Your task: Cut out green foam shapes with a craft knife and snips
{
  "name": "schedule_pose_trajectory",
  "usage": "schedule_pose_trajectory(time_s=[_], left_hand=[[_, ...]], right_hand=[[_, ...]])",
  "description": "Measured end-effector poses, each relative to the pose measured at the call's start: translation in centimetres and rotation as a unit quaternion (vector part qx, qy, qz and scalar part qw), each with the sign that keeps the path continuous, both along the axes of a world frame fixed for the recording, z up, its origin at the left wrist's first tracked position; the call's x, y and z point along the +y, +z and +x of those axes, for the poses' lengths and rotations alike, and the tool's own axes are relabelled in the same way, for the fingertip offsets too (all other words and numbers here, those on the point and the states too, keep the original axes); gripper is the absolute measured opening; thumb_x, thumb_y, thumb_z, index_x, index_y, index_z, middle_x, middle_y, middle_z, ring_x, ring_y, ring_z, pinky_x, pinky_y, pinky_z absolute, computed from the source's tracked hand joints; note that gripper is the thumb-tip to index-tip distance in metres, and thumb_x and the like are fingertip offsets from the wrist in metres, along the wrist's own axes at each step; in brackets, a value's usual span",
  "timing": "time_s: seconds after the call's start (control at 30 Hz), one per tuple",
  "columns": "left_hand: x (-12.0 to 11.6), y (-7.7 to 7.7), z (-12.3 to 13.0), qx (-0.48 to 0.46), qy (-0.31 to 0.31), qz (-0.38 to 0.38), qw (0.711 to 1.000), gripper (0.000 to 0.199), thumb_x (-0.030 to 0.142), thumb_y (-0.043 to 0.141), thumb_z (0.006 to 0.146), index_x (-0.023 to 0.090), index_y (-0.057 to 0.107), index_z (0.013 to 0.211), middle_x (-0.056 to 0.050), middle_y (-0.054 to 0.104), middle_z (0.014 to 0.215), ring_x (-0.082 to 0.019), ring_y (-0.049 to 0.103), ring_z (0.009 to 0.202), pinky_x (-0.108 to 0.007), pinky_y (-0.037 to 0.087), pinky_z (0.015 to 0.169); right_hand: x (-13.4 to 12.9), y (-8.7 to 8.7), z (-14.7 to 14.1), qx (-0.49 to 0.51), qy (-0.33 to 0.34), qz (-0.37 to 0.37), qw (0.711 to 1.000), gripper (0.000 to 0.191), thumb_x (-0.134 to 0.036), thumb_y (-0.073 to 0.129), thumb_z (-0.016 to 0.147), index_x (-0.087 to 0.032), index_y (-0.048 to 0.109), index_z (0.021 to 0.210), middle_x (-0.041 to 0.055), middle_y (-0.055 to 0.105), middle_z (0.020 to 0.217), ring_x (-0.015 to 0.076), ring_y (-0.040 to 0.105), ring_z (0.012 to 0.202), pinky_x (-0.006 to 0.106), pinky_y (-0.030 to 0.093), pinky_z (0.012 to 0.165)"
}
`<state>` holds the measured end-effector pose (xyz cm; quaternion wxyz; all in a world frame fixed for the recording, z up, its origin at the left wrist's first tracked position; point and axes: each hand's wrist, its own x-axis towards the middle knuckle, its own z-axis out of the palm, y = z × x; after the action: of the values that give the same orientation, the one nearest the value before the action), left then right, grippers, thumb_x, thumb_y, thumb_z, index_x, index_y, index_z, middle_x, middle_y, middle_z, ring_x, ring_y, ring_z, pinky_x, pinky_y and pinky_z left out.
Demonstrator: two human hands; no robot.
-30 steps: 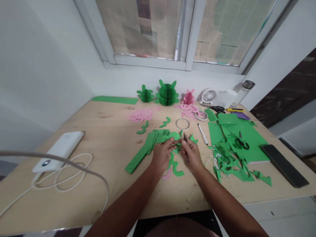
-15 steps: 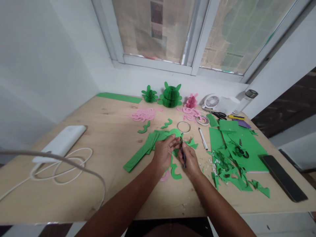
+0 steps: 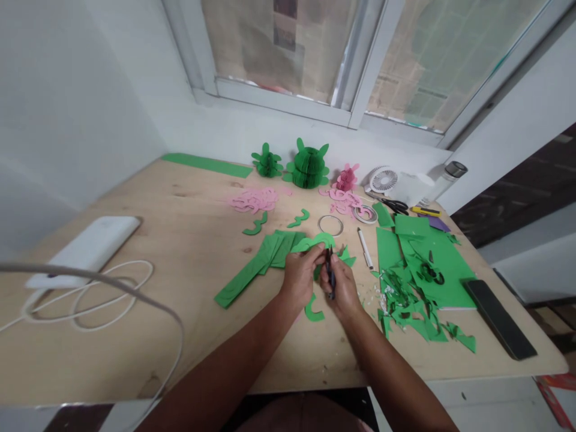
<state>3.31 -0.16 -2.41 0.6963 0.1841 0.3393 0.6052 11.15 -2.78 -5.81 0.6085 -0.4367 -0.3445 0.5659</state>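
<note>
My left hand (image 3: 300,273) pinches a curvy light green paper piece (image 3: 321,240) between thumb and fingers. In my right hand (image 3: 344,282) is a small dark cutting tool (image 3: 331,277), its tip up against the green paper. The two hands are close together. Left of them lie overlapping green paper strips (image 3: 252,270) with drawn curves. Below the hands rests a curved green cutout (image 3: 314,311). Two wavy green cutouts (image 3: 255,224) (image 3: 299,218) are farther back, near a pile of pink cutouts (image 3: 254,200).
Green scraps (image 3: 405,300) and a dark phone (image 3: 499,318) lie at the right, near a white pen (image 3: 365,248) and tape roll (image 3: 364,214). Paper figures (image 3: 308,168), a fan (image 3: 382,180) and a bottle (image 3: 450,177) stand behind. A power bank (image 3: 90,249) with cable sits left.
The view has shifted slightly, so the table's objects appear a little higher and farther left. The light green piece now shows more above my left fingers. Both hands keep their holds.
</note>
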Motion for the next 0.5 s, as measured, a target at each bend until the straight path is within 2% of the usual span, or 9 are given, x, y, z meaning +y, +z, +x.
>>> schedule_pose_trajectory(time_s=[0.5], left_hand=[[-0.27,0.19,-0.18,-0.007,0.013,-0.023,1.000,0.014,0.019,0.078,0.055,0.013,0.066,0.053,-0.002,0.066,0.055,-0.012,0.061,0.054,-0.025,0.050,0.063]], right_hand=[[0.03,-0.12,-0.11,0.014,0.000,-0.010,1.000,0.047,-0.059,0.069,0.075,-0.018,0.049,0.059,-0.0084,0.040,0.044,0.0043,0.022,0.036,0.021,0.012,0.034]])
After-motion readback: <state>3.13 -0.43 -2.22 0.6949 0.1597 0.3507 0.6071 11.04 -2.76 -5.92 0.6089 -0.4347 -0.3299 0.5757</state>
